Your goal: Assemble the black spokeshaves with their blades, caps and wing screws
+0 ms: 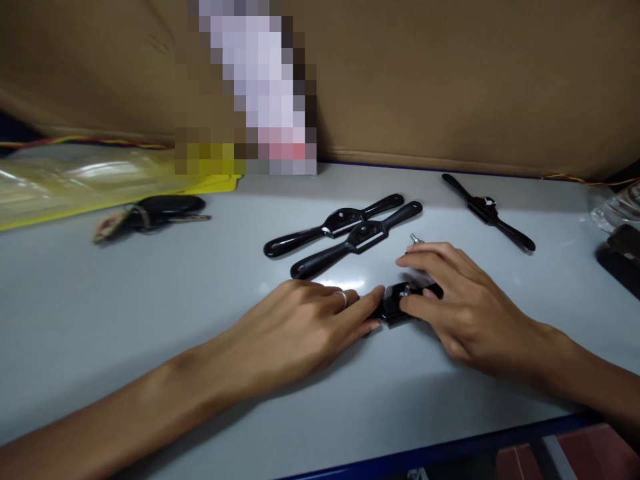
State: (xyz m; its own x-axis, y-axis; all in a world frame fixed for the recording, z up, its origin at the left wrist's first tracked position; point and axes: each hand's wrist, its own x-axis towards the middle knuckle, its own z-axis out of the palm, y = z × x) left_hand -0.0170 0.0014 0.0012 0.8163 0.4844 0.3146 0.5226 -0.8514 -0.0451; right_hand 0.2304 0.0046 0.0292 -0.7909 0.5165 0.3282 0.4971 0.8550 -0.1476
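Observation:
A black spokeshave (394, 313) lies low on the table between my two hands. My left hand (313, 313), a ring on one finger, is closed around its left handle. My right hand (463, 303) bends over the other side, its thumb and a fingertip at a small metal screw (405, 291) on the body. Most of the right handle is hidden under that hand. Just past my right fingers a small silver screw (416, 239) shows; whether a finger touches it I cannot tell. Beyond are two black spokeshave bodies (335, 225) (367, 235), side by side.
At the back right lies another black spokeshave (483, 208). Keys with a black fob (173, 205) and a yellow sheet with clear plastic (100, 177) are on the left. A dark object (623, 257) and clear plastic (625, 207) sit far right. Cardboard (450, 87) stands behind the table.

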